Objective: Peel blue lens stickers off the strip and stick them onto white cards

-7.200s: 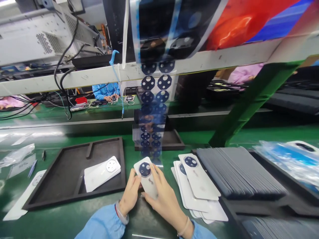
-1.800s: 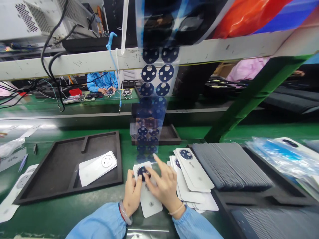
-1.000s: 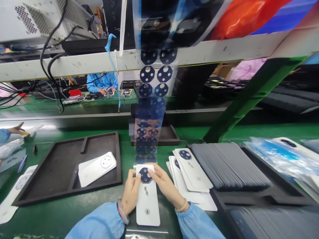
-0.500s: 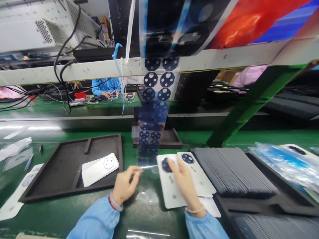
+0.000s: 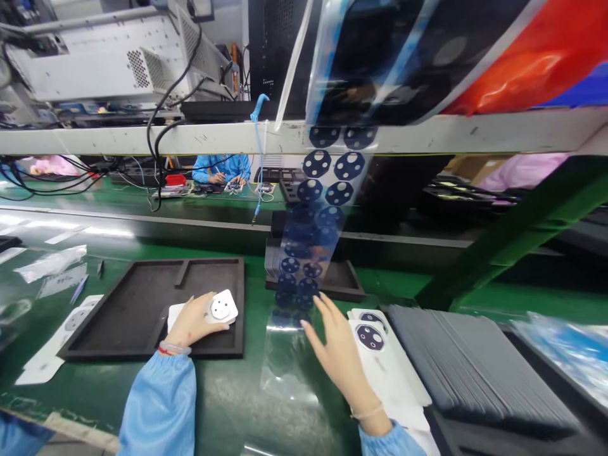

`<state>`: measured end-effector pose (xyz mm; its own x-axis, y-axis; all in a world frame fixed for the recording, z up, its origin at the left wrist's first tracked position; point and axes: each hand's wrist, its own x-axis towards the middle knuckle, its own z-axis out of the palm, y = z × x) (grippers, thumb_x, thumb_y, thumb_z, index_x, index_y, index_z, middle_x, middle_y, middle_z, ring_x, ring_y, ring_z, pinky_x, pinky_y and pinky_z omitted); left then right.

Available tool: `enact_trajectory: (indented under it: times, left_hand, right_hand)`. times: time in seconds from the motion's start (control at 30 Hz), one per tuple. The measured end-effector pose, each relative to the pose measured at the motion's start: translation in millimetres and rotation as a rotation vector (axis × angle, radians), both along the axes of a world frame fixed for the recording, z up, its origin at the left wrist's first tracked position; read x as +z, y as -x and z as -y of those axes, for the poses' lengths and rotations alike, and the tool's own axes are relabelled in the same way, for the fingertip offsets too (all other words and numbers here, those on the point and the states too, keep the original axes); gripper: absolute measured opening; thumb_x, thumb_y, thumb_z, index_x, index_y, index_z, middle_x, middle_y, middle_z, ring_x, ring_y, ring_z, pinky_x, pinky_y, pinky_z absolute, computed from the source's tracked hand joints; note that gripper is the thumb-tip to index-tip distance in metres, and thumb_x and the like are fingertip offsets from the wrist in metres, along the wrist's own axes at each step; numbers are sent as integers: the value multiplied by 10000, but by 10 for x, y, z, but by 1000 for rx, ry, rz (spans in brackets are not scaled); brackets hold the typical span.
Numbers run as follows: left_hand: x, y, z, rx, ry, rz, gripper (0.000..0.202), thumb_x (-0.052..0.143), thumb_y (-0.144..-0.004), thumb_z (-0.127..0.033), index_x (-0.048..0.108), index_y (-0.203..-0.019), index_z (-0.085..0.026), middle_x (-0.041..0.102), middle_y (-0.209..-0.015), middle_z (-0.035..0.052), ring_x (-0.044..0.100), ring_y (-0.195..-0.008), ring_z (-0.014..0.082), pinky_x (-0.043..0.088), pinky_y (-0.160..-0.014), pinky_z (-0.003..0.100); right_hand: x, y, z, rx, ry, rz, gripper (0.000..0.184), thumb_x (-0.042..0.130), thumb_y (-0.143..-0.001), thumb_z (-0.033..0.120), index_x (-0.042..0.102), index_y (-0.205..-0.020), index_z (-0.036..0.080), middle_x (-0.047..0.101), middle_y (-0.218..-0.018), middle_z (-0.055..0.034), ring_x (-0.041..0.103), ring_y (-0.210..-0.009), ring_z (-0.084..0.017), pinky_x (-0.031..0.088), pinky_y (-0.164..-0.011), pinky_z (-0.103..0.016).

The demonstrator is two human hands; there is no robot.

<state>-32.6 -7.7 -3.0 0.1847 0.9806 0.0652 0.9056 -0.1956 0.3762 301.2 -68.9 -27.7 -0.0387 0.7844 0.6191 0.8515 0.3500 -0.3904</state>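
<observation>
Inside the tray (image 5: 128, 310), panels (image 5: 230, 304) lie sideways, octagon (image 5: 220, 309) right.

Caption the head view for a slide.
Left hand on white panels in black tray; right hand open near transparent strip.

Laid the left hand (image 5: 194, 318) across the white panels (image 5: 222, 306) in the black tray (image 5: 126, 307) on the green desk (image 5: 228, 405). Held the right hand (image 5: 338, 345) bare, fingers spread, near the lower end of the clear film strip (image 5: 311, 237), just beside the dark-patched panels (image 5: 387, 358). Had grey sheets (image 5: 475, 367) packed upright to their right.
</observation>
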Motion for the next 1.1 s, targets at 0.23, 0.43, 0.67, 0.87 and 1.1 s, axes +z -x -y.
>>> enact_trajectory:
  times: [0.23, 0.43, 0.67, 0.87, 1.1]
  left_hand:
    - [286, -293, 268, -98, -190, 781, 767, 526, -745, -748, 528, -1260, -179, 679, -1123, 125, 665, -943, 289, 501, -895, 433]
    - [80, -796, 410, -439, 281, 1054, 708, 501, -780, -759, 601, -1165, -174, 635, -1198, 172, 645, -999, 292, 490, -903, 427]
    - [175, -1004, 585, -562, 445, 995, 695, 530, -764, -753, 670, -1128, -178, 385, -1499, 172, 329, -1386, 380, 222, -1152, 503]
    - [138, -1184, 671, -505, 507, 1099, 651, 650, -704, -709, 679, -1054, -161, 620, -1102, 129, 553, -1085, 309, 396, -991, 414]
    - [-123, -1290, 708, -154, 473, 821, 431, 790, -639, -533, 721, -847, -163, 638, -910, 63, 586, -878, 240, 439, -830, 324]
  right_hand:
    - [-412, 388, 68, 263, 279, 280, 739, 454, -939, 574, 246, -1533, 185, 370, -1538, -118, 339, -1423, -291, 354, -1123, -518]
    - [-567, 567, 579, 147, 258, 328, 715, 473, -937, 540, 279, -1526, 184, 335, -1552, -111, 369, -1401, -332, 393, -1082, -512]
    - [-642, 509, 1219, 142, 174, 394, 761, 513, -915, 488, 208, -1545, 189, 347, -1548, -87, 429, -1357, -337, 443, -1013, -492]
    - [-723, 527, 1411, 183, 105, 465, 825, 487, -882, 617, 252, -1533, 169, 444, -1492, -99, 520, -1275, -328, 469, -977, -464]
    - [-972, 507, 1680, 196, 8, 494, 774, 443, -921, 576, 247, -1538, 150, 547, -1406, -97, 614, -1165, -294, 507, -928, -395]
